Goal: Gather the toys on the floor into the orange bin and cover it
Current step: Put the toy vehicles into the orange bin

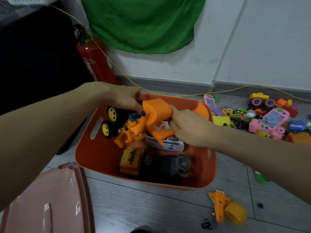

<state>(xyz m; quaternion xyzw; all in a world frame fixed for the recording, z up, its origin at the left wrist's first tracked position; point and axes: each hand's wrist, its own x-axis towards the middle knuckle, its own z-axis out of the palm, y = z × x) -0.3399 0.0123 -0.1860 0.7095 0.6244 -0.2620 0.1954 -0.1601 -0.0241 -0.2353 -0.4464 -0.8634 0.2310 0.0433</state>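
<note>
Head view. Legible writing: the digits "110" on the white toy car (pixel 165 143) lying in the orange bin (pixel 101 158); no other label can be read.

My left hand (pixel 124 98) reaches in from the left over the bin's far rim, fingers curled round the cab end of the orange digger (pixel 143 121), thumb pressed beside its bucket (pixel 158 109). My right hand (pixel 186 126) comes in from the right, forearm crossing the bin's right wall, fingers pinching the digger's arm just below the bucket. Both hands thus grasp the digger, which hangs tilted above the bin's contents, its yellow-hubbed black wheels (pixel 110 120) turned toward the left wall.

Inside the bin, below the digger: the white car, a yellow truck (pixel 131 158) and a dark grey toy (pixel 170 165), touching one another.

The bin stands on the grey floor (pixel 151 207). Its pink lid (pixel 48 202) lies beside it at lower left. A toy heap (pixel 262 118) remains on the floor to the right, just beyond the bin; an orange jet (pixel 218 204) and yellow scoop (pixel 235 214) lie near its front corner.

Against the wall: a red extinguisher (pixel 96 59), green cloth (pixel 143 22), yellow cord (pixel 117 68).
</note>
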